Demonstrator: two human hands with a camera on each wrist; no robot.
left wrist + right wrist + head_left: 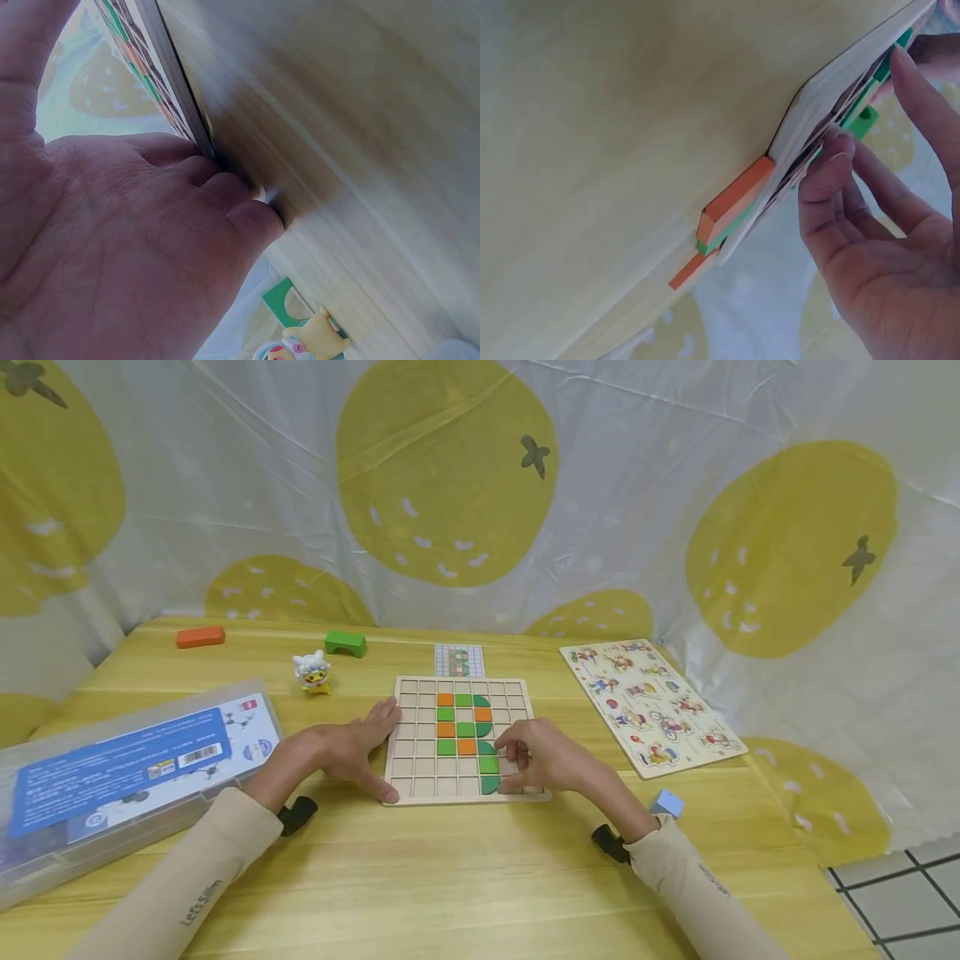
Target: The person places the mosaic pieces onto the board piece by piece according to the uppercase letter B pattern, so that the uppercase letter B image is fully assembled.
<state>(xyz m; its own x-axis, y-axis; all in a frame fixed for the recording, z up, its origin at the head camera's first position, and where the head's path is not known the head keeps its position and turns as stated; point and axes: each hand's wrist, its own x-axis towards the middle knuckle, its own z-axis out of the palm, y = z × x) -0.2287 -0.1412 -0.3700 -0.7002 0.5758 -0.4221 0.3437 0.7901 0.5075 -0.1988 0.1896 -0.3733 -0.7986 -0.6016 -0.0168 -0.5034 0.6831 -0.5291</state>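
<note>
A wooden grid board (423, 767) lies on the table with orange, light green and dark green tiles in some cells. My left hand (352, 752) is spread against its left edge, thumb at the front-left corner; the left wrist view shows the fingers along the board's side. My right hand (551, 756) is over the board's right part. Its thumb touches a dark green rounded tile (490, 785) at the front, and its bent fingers hover by the column's upper tiles, apart from the thumb. Loose orange pieces (735, 199) sit beside the board in the right wrist view.
A small pattern card (459, 661) lies behind the board. A picture puzzle board (645, 710) and a blue block (666, 804) are at right. At left are a plastic case (142, 768), a toy figure (311, 672), a green arch block (345, 644) and a red block (200, 637).
</note>
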